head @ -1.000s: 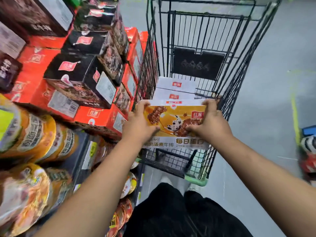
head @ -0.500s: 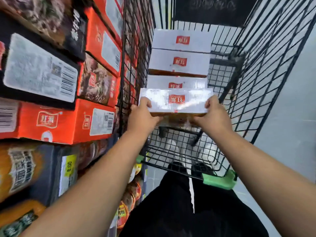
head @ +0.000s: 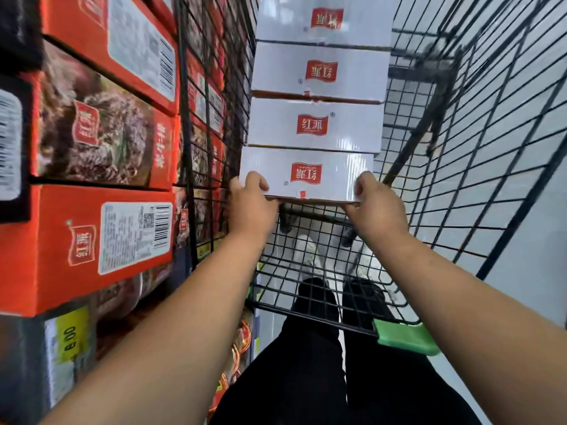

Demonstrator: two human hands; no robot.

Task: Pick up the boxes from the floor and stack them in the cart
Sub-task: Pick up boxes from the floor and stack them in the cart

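A white box (head: 306, 174) with a red logo sits inside the black wire cart (head: 478, 167), nearest me in a row of white boxes. My left hand (head: 250, 199) grips its left end and my right hand (head: 372, 199) grips its right end, fingers curled over the top edge. Three more white boxes (head: 316, 124) with the same red logo stand packed edge to edge behind it, along the cart's left side.
Red and dark product boxes (head: 92, 234) fill the shelves close on the left, right against the cart's wire side. The cart's right half shows bare wire floor. A green corner bumper (head: 405, 335) marks the cart's near edge. My legs in black trousers stand below.
I have leaned in over the cart. The box went from being held up with its orange picture face toward me to standing low in the cart against the row of white boxes.
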